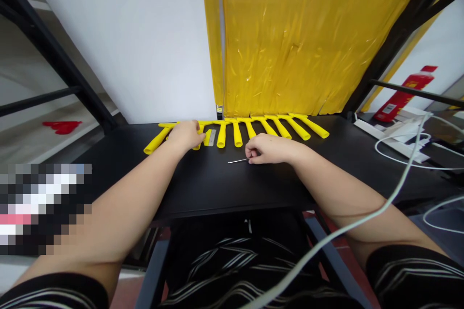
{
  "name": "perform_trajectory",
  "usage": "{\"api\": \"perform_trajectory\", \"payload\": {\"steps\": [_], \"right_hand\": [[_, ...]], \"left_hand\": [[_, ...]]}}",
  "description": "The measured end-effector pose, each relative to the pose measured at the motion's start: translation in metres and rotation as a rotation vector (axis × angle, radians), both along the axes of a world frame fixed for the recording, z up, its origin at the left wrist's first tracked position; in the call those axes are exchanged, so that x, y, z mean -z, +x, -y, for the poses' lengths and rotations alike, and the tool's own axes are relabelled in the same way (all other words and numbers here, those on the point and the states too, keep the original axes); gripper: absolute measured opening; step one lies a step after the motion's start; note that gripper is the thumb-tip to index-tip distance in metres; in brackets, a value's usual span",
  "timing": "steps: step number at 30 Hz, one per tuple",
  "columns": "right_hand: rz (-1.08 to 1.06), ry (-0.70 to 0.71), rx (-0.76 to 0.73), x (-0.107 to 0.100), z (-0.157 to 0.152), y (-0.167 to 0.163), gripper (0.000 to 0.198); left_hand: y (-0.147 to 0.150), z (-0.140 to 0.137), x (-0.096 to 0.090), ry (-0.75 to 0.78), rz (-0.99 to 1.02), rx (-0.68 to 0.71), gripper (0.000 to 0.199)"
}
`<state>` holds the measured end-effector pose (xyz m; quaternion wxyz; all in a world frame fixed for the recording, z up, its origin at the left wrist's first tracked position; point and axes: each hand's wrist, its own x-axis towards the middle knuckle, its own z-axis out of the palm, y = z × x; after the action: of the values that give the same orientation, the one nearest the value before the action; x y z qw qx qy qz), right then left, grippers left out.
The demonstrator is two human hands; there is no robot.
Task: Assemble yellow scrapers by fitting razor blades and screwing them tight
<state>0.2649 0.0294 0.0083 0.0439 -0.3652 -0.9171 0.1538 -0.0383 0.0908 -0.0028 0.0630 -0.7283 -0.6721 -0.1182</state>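
A row of yellow plastic T-shaped handles [238, 134] with hollow round ends lies along the back of the black table. At the left part of the row is my left hand [186, 135], its fingers bent down around one yellow handle [196, 146], which they partly hide. Just right of those fingers lies a small yellow piece with a flat grey blade [212, 137]. My right hand [266, 148] is closed in a pinch on a thin metal rod [237, 161], which points left above the tabletop. Its far end looks fine; any grip on it is hidden in my hand.
Behind the black table [217, 188] stand a white panel [145, 48] and a yellow plastic curtain [308, 38]. A pale cable [348, 227] crosses in front of my right forearm. At right are a red bottle [402, 94] and white parts with cables [402, 137].
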Motion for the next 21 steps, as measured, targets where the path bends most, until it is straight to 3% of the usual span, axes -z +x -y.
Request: {"api": "perform_trajectory", "payload": {"steps": [6,12,21], "right_hand": [[0.033,-0.012,0.026,0.003,0.001,-0.005,0.008],[0.006,0.017,0.05,0.007,0.003,-0.008,0.014],[0.04,0.053,0.032,0.008,0.005,-0.012,0.014]], "left_hand": [[0.001,0.006,0.002,-0.069,0.001,-0.023,0.043],[0.006,0.01,-0.002,-0.043,0.019,-0.026,0.049],[0.002,0.04,-0.025,0.156,0.111,0.0,0.041]]}}
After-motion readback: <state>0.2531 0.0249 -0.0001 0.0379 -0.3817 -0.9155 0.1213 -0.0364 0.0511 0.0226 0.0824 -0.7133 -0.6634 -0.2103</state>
